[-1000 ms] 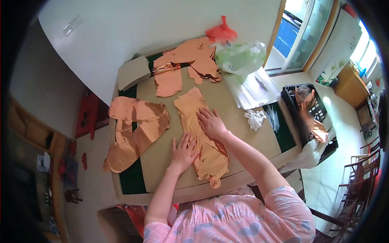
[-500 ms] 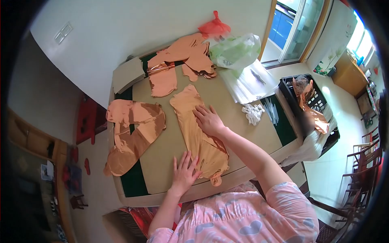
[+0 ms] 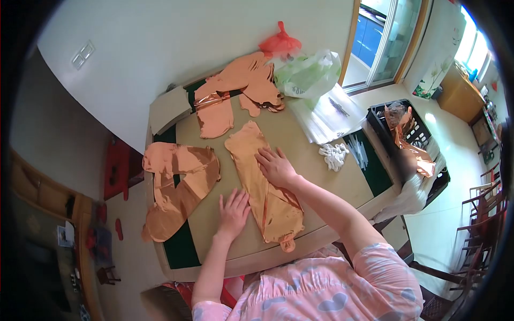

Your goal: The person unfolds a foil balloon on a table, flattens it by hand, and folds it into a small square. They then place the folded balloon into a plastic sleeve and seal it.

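Note:
A flat rose-gold foil balloon (image 3: 257, 182) lies folded lengthwise in front of me, its small tab (image 3: 288, 245) by the table's near edge. My right hand (image 3: 276, 167) rests flat on its upper right side with the fingers stretched out. Fingers spread, my left hand (image 3: 234, 214) lies at the balloon's left edge, fingertips close to or touching the foil. Left of it, another foil balloon (image 3: 187, 200) is spread out flat with an opening in its middle. A stack of foil balloons (image 3: 243, 80) lies at the far side, with a shiny band across part of it.
Clear plastic sleeves (image 3: 326, 120), a green-and-white plastic bag (image 3: 310, 75) and a red bag (image 3: 280, 41) lie at the back right. Nearer are a white string bundle (image 3: 333, 156) and thin clear straws (image 3: 357, 151). A black crate (image 3: 376, 120) with foil pieces stands beside the table's right edge.
My left hand has moved up and left, off the lower part of the balloon to its left edge. My right hand stays nearly in place on the foil. The view has shifted slightly.

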Action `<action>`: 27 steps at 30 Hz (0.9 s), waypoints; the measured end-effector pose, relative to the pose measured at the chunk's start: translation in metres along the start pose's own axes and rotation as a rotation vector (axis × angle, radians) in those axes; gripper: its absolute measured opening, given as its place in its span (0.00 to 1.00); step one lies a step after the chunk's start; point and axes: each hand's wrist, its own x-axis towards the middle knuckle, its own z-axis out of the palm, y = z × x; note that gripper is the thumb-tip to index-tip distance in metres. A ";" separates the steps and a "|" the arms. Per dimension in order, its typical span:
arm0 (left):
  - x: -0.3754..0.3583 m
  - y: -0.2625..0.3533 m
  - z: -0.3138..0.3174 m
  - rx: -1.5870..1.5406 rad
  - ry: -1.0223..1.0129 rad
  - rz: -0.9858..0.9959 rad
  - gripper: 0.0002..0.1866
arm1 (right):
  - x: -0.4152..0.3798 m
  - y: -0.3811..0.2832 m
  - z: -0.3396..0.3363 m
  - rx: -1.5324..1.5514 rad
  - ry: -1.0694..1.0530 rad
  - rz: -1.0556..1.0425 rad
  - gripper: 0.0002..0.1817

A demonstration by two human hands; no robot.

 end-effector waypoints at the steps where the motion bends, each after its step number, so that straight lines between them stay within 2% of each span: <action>1: 0.009 -0.007 0.002 0.022 0.006 0.006 0.22 | 0.000 0.000 0.000 -0.001 0.000 -0.003 0.22; 6: 0.053 -0.036 0.007 0.133 0.037 0.023 0.22 | 0.000 0.002 0.002 -0.009 0.006 -0.013 0.22; 14: 0.096 -0.050 0.002 0.163 -0.021 -0.063 0.24 | 0.000 0.002 0.002 -0.010 0.013 -0.014 0.23; 27: 0.084 -0.042 0.010 0.124 0.015 -0.127 0.29 | 0.000 0.001 0.001 0.002 0.000 -0.006 0.23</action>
